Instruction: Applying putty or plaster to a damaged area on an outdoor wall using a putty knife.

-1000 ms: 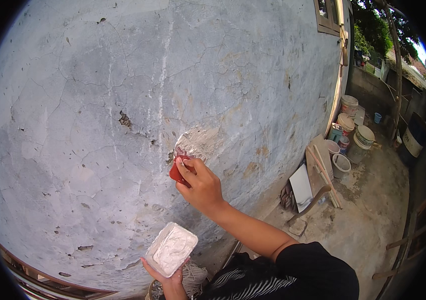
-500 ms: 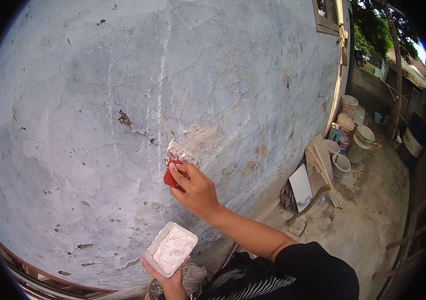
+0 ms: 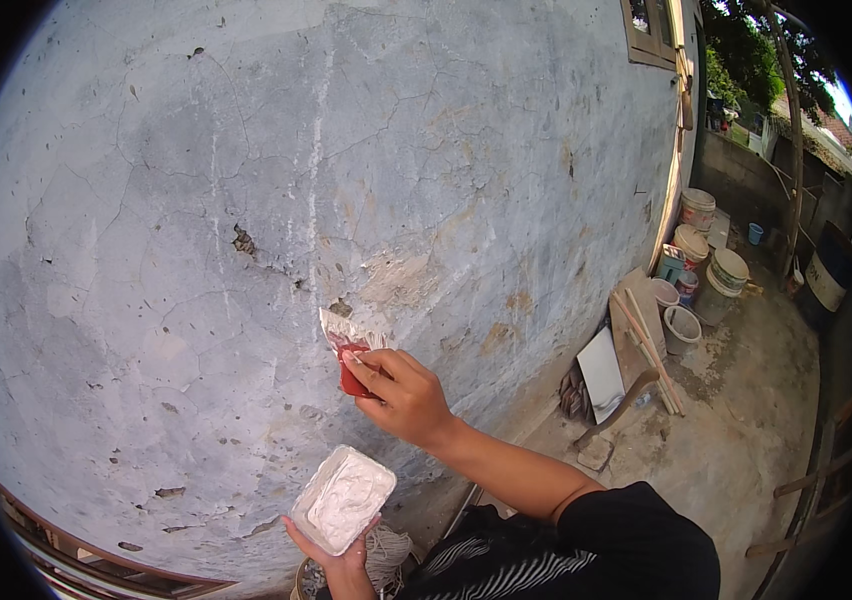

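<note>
My right hand (image 3: 408, 397) is closed round the red handle of a putty knife (image 3: 355, 372). Its wide blade, smeared with white putty, lies at the cracked blue-grey wall (image 3: 196, 390), just below a rough beige patch (image 3: 396, 278) and a small dark chip. Whether the blade's edge touches the wall I cannot tell for certain. Lower down, my left hand (image 3: 344, 562) holds up a white rectangular tub (image 3: 386, 482) from beneath, its fingers at the sides. White putty (image 3: 343, 503) fills the tub, its surface ridged and smeared.
Below the tub stands a container with a bundle of pale cord (image 3: 388, 555). To the right, buckets (image 3: 683, 330), a white board (image 3: 601, 376) and wooden strips (image 3: 649, 350) rest along the wall's foot. A dark drum (image 3: 830, 270) stands farther right. A window frame (image 3: 652, 35) is at the top.
My right hand has moved the putty knife downward and slightly right, away from the beige patch, uncovering a small chip in the wall. My left hand and the tub stay nearly still.
</note>
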`<action>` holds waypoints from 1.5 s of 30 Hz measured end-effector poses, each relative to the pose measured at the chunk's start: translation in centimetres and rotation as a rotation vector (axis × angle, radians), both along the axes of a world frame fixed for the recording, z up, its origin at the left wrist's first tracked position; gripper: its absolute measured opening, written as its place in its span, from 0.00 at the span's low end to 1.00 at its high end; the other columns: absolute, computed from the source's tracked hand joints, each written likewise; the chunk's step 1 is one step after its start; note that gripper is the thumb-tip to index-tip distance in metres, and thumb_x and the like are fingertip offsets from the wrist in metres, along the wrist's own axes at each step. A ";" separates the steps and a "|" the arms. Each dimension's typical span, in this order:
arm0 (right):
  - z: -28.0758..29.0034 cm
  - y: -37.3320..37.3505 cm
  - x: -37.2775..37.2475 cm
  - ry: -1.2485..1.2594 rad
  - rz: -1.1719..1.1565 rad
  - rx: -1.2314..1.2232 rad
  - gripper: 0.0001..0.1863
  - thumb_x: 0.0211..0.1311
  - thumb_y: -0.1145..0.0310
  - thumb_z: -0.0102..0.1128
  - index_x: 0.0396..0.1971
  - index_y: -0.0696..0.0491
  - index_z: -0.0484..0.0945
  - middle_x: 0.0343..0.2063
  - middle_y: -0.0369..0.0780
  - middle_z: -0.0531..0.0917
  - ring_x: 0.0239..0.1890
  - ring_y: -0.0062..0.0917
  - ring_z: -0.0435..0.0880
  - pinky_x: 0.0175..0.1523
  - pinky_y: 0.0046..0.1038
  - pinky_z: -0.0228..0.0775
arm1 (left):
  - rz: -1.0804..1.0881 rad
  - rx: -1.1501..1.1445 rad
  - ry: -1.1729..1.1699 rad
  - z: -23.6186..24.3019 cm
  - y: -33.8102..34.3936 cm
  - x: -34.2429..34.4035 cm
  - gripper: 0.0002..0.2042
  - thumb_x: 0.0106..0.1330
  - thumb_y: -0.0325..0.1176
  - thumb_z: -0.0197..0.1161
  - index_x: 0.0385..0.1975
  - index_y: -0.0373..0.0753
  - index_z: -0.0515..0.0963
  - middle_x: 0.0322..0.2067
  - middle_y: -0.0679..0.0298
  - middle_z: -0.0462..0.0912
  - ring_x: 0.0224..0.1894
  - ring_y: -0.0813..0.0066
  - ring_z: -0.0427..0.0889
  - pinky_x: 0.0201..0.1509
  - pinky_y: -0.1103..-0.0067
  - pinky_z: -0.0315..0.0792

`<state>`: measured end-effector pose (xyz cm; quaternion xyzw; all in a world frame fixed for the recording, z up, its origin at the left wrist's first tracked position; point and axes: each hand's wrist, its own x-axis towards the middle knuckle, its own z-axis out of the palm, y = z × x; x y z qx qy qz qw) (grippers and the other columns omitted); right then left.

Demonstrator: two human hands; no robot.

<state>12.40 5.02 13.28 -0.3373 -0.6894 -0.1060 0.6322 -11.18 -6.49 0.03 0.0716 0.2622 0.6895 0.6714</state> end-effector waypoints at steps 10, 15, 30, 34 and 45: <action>-1.3 -3.1 7.5 0.130 0.016 -0.108 0.19 0.55 0.84 0.67 0.48 0.58 0.88 0.38 0.44 0.89 0.34 0.29 0.85 0.40 0.26 0.77 | 0.076 -0.049 -0.007 0.3 -1.0 -0.6 0.49 0.65 0.77 0.42 0.77 0.43 0.59 0.70 0.44 0.69 0.60 0.26 0.78 0.34 0.32 0.82; -6.8 -2.8 13.4 0.668 0.120 -0.420 0.10 0.70 0.78 0.63 0.47 0.63 0.86 0.43 0.41 0.88 0.42 0.20 0.85 0.47 0.22 0.76 | 0.089 -0.048 -0.017 0.1 -1.1 -0.8 0.48 0.66 0.77 0.42 0.76 0.44 0.59 0.70 0.44 0.69 0.60 0.25 0.77 0.36 0.32 0.82; -12.1 2.4 16.5 0.535 -0.291 -0.317 0.15 0.69 0.77 0.63 0.53 0.56 0.87 0.45 0.42 0.89 0.41 0.23 0.87 0.41 0.23 0.79 | 0.036 0.089 -0.061 -1.0 -1.1 2.7 0.48 0.67 0.76 0.44 0.77 0.43 0.57 0.71 0.44 0.67 0.61 0.25 0.76 0.38 0.31 0.82; -14.3 3.5 16.7 0.394 -0.293 -0.314 0.20 0.65 0.79 0.64 0.57 0.54 0.86 0.47 0.45 0.88 0.46 0.33 0.87 0.49 0.29 0.80 | 0.101 0.032 -0.087 -0.6 -2.0 5.1 0.48 0.67 0.75 0.43 0.77 0.43 0.56 0.71 0.42 0.66 0.61 0.25 0.76 0.39 0.30 0.81; -15.8 6.3 12.3 0.361 -0.077 -0.329 0.31 0.49 0.82 0.70 0.58 0.52 0.86 0.55 0.44 0.82 0.50 0.35 0.86 0.52 0.33 0.81 | 0.241 -0.018 -0.107 0.0 -4.2 11.5 0.48 0.67 0.75 0.46 0.77 0.42 0.56 0.72 0.43 0.66 0.62 0.25 0.75 0.40 0.28 0.80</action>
